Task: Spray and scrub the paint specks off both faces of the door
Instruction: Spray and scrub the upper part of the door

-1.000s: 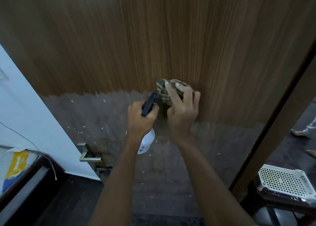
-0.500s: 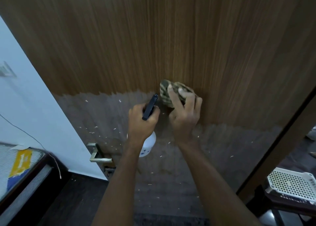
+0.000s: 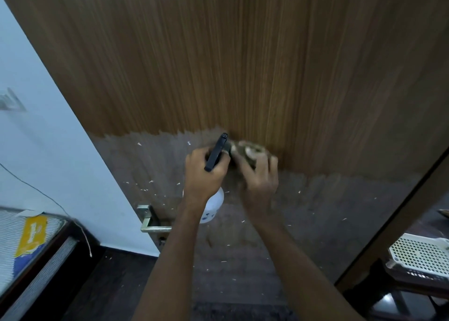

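Speckled door (image 3: 243,65), left hand (image 3: 206,174) clenched round spray bottle (image 3: 213,205), right hand (image 3: 260,177) pressing cloth (image 3: 245,151)

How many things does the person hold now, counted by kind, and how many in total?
Spray bottle: 1, in the left hand
Scrub pad: 1, under the right hand, against the door
Total: 2
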A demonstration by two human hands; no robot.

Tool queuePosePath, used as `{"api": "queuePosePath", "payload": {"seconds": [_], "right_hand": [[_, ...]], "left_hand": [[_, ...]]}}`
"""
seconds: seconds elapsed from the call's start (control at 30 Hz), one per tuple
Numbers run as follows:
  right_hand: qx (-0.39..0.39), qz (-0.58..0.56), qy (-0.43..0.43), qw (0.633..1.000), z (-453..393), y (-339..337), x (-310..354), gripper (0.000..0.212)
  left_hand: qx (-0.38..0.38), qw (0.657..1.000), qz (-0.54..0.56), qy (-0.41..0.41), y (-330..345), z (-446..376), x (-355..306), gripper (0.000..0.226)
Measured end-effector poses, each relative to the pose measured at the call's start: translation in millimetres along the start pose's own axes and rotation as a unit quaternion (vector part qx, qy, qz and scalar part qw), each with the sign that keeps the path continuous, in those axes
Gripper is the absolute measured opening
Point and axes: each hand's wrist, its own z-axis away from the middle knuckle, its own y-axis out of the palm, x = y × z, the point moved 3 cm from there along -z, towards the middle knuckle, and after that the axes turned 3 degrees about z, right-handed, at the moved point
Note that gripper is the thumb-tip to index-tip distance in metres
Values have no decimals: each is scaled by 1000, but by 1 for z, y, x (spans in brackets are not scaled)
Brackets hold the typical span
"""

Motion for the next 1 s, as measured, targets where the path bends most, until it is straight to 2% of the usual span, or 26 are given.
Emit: {"api": "queuePosePath", "payload": {"seconds": [0.1, 0.23, 0.33, 0.5, 0.57, 0.67, 0.73, 0.8, 0.93, 1.0], "right_hand": [[54, -6, 12, 998, 23, -1, 5, 30], [-35, -8, 36, 999, -38, 11, 29, 46], [-65, 9, 30, 997, -32, 20, 40, 50], [46, 13, 22, 999, 46, 18, 43, 34], [26, 8, 33, 999, 25, 20, 52, 33], [-38, 2, 56, 998, -31, 26, 70, 45], [-54, 10, 54, 997, -37, 31, 76, 44], [-36, 15, 14, 999, -8, 33, 76, 42], [54, 15, -34, 998, 48, 26, 72, 27], [36, 0, -23, 999, 26, 29, 77, 25]], "left_hand": [[6, 1000, -4, 9, -10, -3, 6, 39], [3, 999, -18, 30, -26, -7, 14, 37], [2, 999, -18, 36, -39, -11, 23, 39], [12, 999, -2, 31, -61, -16, 40, 42], [18, 999, -5, 32, -68, -16, 43, 42], [20, 999, -11, 38, -74, -12, 43, 40], [18, 999, -9, 33, -77, -10, 45, 39], [9, 1000, -3, 27, -83, -10, 45, 41], [-8, 1000, 6, 20, -95, -9, 44, 44], [-15, 1000, 0, 20, -99, -10, 41, 44]]}}
